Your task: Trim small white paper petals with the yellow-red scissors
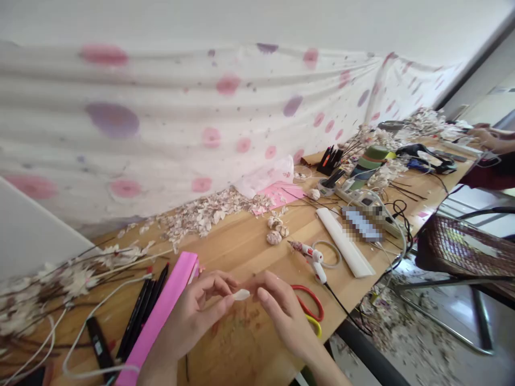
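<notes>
Wooden workbench [241, 252], fingers [217, 283] pinching white petal [241, 294]

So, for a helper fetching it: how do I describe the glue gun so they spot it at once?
On the long wooden table, look just past the person's right hand. The small white glue gun lies there, its red-flecked nozzle and black cord setting it apart from the long white strip beside it.
</notes>
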The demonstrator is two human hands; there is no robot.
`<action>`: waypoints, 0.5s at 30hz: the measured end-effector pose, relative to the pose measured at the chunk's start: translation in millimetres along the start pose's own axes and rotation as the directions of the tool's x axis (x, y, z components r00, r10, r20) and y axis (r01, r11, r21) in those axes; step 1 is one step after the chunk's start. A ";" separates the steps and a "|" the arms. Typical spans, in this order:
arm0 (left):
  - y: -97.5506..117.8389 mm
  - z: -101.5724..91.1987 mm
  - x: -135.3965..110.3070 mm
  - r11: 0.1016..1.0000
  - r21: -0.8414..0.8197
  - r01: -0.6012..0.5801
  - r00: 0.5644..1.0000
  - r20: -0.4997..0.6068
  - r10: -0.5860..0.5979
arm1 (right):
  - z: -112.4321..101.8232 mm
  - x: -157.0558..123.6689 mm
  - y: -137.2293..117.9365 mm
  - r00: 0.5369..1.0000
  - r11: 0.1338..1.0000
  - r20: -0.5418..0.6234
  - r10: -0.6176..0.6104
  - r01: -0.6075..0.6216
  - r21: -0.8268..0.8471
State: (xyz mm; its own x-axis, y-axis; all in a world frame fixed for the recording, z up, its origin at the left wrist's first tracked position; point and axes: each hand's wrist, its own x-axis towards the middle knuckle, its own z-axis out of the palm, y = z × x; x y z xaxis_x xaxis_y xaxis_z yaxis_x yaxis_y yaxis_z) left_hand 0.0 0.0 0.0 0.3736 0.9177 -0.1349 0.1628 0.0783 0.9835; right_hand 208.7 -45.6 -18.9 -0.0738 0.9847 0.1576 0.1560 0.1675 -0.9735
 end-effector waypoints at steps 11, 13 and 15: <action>-9.2 2.4 -58.8 0.950 -0.299 0.094 0.963 -0.214 -0.163 | 67.4 -7.0 -7.6 0.991 0.972 -0.051 0.124 -0.112 0.205; -16.8 13.9 -62.7 0.922 -0.384 0.042 0.931 -0.321 -0.175 | 75.4 -9.4 -4.9 0.985 0.969 -0.093 0.147 -0.124 0.213; -25.2 21.8 -63.3 0.912 -0.410 -0.011 0.904 -0.394 -0.167 | 83.3 -11.7 -3.3 0.982 0.970 -0.110 0.153 -0.129 0.206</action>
State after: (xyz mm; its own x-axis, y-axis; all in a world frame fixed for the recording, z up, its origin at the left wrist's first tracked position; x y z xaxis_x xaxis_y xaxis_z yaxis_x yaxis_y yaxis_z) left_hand -7.9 -68.5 -18.8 -0.0497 0.9699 -0.2385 -0.2301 0.2213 0.9477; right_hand 127.0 -61.6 -31.4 0.0598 0.9979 0.0236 -0.0422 0.0262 -0.9988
